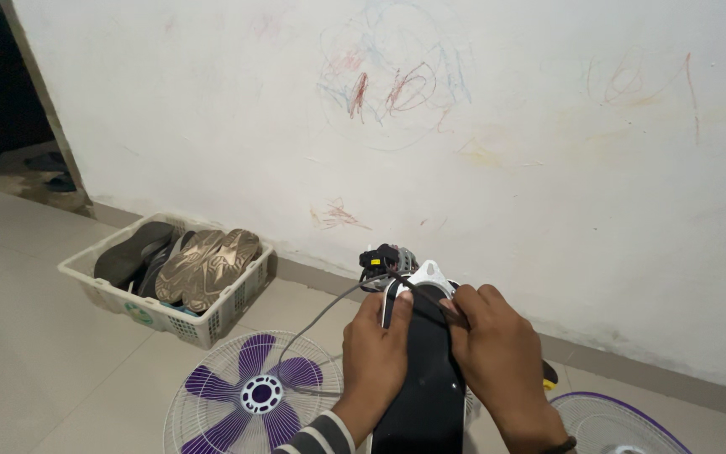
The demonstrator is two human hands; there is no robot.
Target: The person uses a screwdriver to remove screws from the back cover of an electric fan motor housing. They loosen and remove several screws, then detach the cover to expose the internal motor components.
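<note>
Two bare hands are gripping the black-and-white fan motor housing (420, 353) above the tiled floor.

The left hand (373, 361) is wrapping around the housing's left edge, its thumb lying on the black front and its fingers curling out of sight behind; the right hand (497, 357) is clasping the right edge, fingers pressed together and fingertips pinching near the white top bracket. A bundle of small wires and connectors (384, 259) is sticking up at the housing's top, and a grey cord (317, 324) is trailing down to the left. Below it on the floor, a white wire fan guard with purple blades (249, 395) is lying flat. A white plastic basket of worn sandals (174, 277) is sitting against the scribbled white wall (481, 126), and a second purple-rimmed fan guard (615, 424) is lying at the lower right.
</note>
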